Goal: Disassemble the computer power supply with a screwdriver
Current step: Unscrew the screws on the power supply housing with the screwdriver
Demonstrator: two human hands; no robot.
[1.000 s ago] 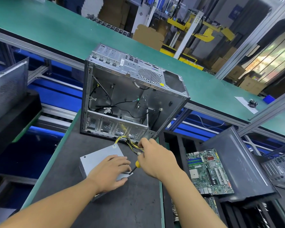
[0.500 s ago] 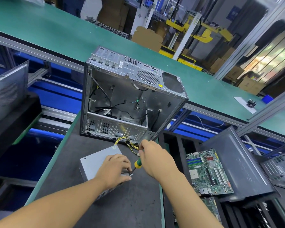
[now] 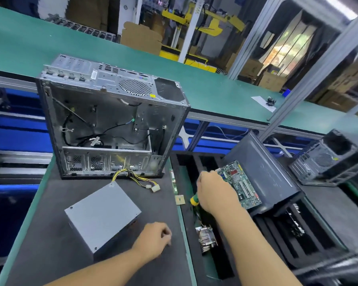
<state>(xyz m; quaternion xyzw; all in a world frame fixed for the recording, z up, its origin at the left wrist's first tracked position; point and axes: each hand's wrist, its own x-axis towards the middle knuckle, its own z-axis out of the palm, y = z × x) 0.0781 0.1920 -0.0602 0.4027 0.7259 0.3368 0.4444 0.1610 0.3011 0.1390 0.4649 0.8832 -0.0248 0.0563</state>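
The grey power supply (image 3: 102, 215) lies on the dark bench mat (image 3: 50, 234), just near of the open computer case (image 3: 112, 120). The left hand (image 3: 153, 238) rests on the mat to the right of the supply, fingers curled; whether it holds anything cannot be told. The right hand (image 3: 213, 193) grips the screwdriver (image 3: 193, 200) over the slotted foam tray (image 3: 267, 230). A green conveyor (image 3: 215, 89) crosses the far side.

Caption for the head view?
Right hand holds the screwdriver over the parts tray; power supply lies on the mat.
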